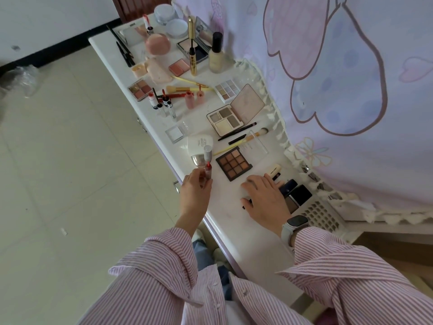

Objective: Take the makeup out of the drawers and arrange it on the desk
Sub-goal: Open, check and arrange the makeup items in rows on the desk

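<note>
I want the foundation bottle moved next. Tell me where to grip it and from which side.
Grip the foundation bottle round its pale glass body, below the black cap, since it stands upright. Come from the desk's front edge: the curtain hangs behind it, and the gold mascara tube stands close on one side.
</note>
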`<control>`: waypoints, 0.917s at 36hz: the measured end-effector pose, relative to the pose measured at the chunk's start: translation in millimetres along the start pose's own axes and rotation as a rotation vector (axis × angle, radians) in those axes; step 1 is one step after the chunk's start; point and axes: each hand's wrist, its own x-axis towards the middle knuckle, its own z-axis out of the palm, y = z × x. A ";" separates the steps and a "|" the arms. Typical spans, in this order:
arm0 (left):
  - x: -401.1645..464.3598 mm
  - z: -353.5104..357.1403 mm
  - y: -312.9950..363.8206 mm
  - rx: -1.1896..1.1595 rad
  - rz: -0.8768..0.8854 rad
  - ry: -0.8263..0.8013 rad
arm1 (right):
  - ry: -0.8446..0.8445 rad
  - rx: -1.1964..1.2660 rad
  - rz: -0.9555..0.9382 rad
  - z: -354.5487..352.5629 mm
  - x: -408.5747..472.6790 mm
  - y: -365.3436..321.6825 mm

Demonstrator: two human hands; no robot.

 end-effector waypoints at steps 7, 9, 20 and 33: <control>-0.5 -1.0 1.1 -0.041 -0.020 -0.010 | -0.047 -0.002 -0.005 -4.3 -0.4 -0.1; -1.0 -1.7 2.0 -0.054 -0.030 -0.013 | -0.038 -0.003 -0.003 -4.8 -1.8 0.1; -22.6 -9.0 1.7 0.023 0.076 0.100 | -0.037 -0.132 0.056 -26.7 4.9 25.2; -60.8 4.5 -23.9 0.432 0.180 0.013 | -0.208 -0.360 -0.028 -44.0 18.2 30.1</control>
